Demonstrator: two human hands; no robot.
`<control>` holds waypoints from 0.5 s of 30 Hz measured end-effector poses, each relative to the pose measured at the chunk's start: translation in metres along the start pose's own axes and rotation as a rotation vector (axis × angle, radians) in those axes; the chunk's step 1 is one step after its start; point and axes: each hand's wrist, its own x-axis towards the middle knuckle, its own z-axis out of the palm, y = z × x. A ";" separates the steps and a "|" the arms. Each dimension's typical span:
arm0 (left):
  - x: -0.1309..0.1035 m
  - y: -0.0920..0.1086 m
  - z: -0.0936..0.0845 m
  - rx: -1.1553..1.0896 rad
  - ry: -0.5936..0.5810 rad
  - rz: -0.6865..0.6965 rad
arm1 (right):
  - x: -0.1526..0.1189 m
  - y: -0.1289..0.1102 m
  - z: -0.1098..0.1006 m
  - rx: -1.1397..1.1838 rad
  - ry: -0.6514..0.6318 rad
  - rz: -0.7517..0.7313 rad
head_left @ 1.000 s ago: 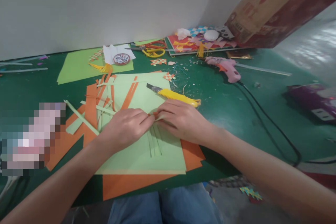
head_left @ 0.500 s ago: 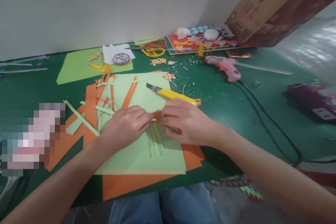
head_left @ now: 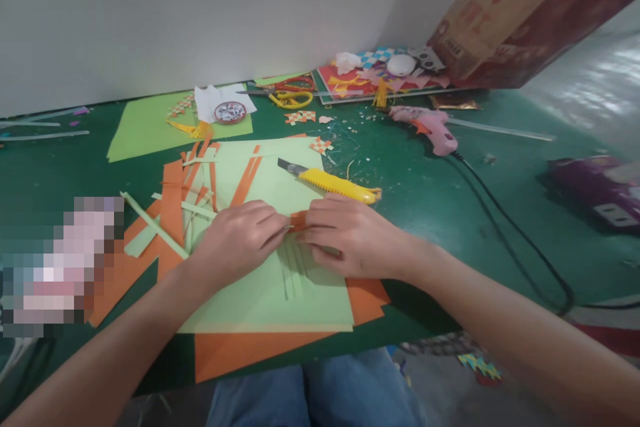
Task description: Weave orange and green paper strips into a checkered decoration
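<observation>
Paper piece (head_left: 298, 220), small and orange, is in the middle in the head view; it sits between the two hands, over a pile of pale green sheets (head_left: 280, 310); the left hand (head_left: 245, 233) pinches its left end with fingers close together; the right hand (head_left: 345, 233) holds its right end, with fingers bent over part of it.

Counting round the clock from that piece, thin green strips (head_left: 295, 277) are just below at six o'clock; I cannot tell if they join it; a big orange sheet (head_left: 235, 350) pokes out from under the pile at seven o'clock; a yellow cutter (head_left: 340, 187) lies near the right hand at one o'clock, its blade pointing up and left; a pink glue gun (head_left: 433, 130) is farther off at two o'clock; scissors (head_left: 293, 100) with yellow handles are at twelve o'clock; a round dish (head_left: 230, 112) is at eleven o'clock; loose orange and green scraps (head_left: 173, 203) lie at nine o'clock, partly over one another.
</observation>
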 end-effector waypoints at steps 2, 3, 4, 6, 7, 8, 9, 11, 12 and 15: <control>0.000 0.000 -0.001 0.013 -0.001 0.009 | 0.000 0.001 0.001 -0.025 0.027 0.023; -0.001 0.000 -0.001 0.024 0.001 0.019 | 0.000 0.002 0.001 -0.042 0.043 0.047; -0.001 0.000 -0.002 0.039 0.003 0.031 | 0.000 0.002 0.001 -0.060 0.061 0.074; -0.001 0.001 -0.005 0.074 0.003 0.056 | 0.000 0.003 0.002 -0.091 0.088 0.124; -0.002 0.002 -0.006 0.097 -0.002 0.070 | 0.001 0.004 0.003 -0.101 0.094 0.140; -0.002 0.003 -0.008 0.122 -0.009 0.086 | 0.001 0.004 0.003 -0.109 0.094 0.151; -0.003 0.004 -0.010 0.150 -0.015 0.107 | 0.001 0.004 0.004 -0.113 0.087 0.157; -0.003 0.006 -0.013 0.210 -0.020 0.153 | 0.002 0.003 0.006 -0.113 0.060 0.163; -0.004 0.008 -0.014 0.237 -0.018 0.176 | 0.002 0.003 0.006 -0.110 0.048 0.168; -0.005 0.011 -0.015 0.294 -0.005 0.218 | 0.003 0.002 0.008 -0.101 0.025 0.187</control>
